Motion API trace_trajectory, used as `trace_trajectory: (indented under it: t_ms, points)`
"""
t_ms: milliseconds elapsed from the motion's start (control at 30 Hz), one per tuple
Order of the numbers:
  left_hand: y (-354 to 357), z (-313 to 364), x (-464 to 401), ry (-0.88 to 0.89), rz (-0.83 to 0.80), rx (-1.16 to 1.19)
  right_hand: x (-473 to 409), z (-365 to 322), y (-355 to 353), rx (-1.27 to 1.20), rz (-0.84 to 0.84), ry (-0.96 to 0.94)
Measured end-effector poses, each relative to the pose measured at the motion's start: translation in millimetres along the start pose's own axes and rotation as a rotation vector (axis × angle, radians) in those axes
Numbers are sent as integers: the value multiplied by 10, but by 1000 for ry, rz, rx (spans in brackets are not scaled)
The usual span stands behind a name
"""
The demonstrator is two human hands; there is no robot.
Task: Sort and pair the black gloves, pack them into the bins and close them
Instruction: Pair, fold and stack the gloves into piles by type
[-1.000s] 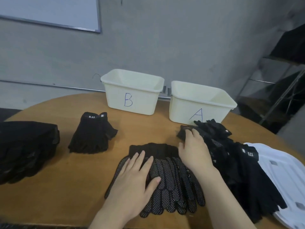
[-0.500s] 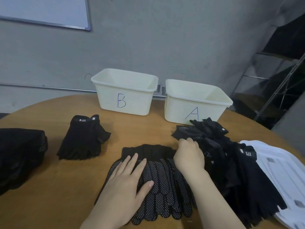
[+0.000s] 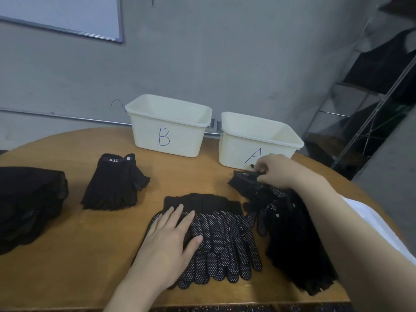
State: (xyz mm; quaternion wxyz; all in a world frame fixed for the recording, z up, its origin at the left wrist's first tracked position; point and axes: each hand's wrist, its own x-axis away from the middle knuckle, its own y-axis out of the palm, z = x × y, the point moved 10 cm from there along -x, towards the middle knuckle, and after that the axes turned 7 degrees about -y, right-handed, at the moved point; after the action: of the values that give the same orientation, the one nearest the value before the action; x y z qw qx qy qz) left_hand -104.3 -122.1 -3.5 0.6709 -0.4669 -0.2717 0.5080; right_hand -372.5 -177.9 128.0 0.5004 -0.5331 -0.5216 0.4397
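Sorting stage: your left hand [image 3: 171,239] lies spread on the dotted gloves [image 3: 216,239], your right hand [image 3: 273,171] pinches a glove [image 3: 244,180] from the unsorted heap [image 3: 292,233]; bin A [image 3: 258,143] and bin B [image 3: 167,128] hold nothing visible

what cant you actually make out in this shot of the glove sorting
Head view, the only one:
- Bin B and bin A: floors hidden by their near walls, contents unknown.
- Unsorted glove pile: partly covered by the right forearm; count unclear.
- Right hand: which glove its fingers pinch is unclear.
- Dark stack: cut by the left edge.
- Dotted gloves: part under the left hand.
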Motion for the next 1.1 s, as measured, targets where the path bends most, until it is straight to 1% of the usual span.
trace_trajectory:
  t_ms: [200, 367, 433, 500, 667, 733, 800, 867, 933, 1033, 1100]
  points:
    - [8, 4, -15, 0, 5, 13, -260, 39, 340, 155, -112, -11]
    - [9, -4, -17, 11, 9, 2, -359, 108, 301, 324, -40, 16]
    - [15, -6, -19, 10, 5, -2, -362, 112, 167, 323, 17, 37]
    - [25, -2, -22, 7, 0, -8, -348, 105, -46, 271, 112, 51]
    - [23, 14, -13, 4, -23, -10, -99, 41, -727, 23, 479, 79]
    - [-29, 31, 11, -1, -10, 14, 35, -21, -923, -59, 572, 81]
    - [-146, 65, 48, 0, 40, 54, 159, -132, -1059, -165, 626, 48]
    - [-282, 100, 104, 9, 94, 144, 285, -322, -1159, -265, 667, -43]
    - [-398, 93, 175, 10, 133, 318, 407, -553, -1155, -377, 643, -113]
    - [-494, -55, 240, -64, 205, 651, 542, -863, -873, -632, 490, -170]
    - [-499, -177, 256, -146, 214, 943, 651, -1080, -530, -778, 345, -195]
